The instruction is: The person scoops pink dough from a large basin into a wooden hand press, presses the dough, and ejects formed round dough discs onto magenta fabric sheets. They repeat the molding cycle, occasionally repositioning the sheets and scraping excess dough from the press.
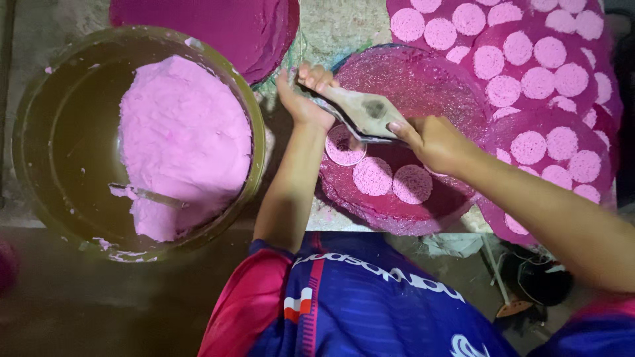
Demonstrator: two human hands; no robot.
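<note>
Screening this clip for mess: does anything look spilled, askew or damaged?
Only small spills: pink dough smears on the rim of the big bowl and flecks on the ledge below it. A utensil lies stuck in the pink dough. The discs on the round tray sit in order.

Both hands, left hand (305, 92) and right hand (433, 140), grip flat metal scraper (360, 112) above pink disc (344, 145); dough basin (40, 132) beside left hand.

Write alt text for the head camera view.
Seen from above, a person's left hand and right hand hold a flat scraper over a ring mould on a round magenta tray bearing two pink discs. A large basin of pink dough stands left.
</note>
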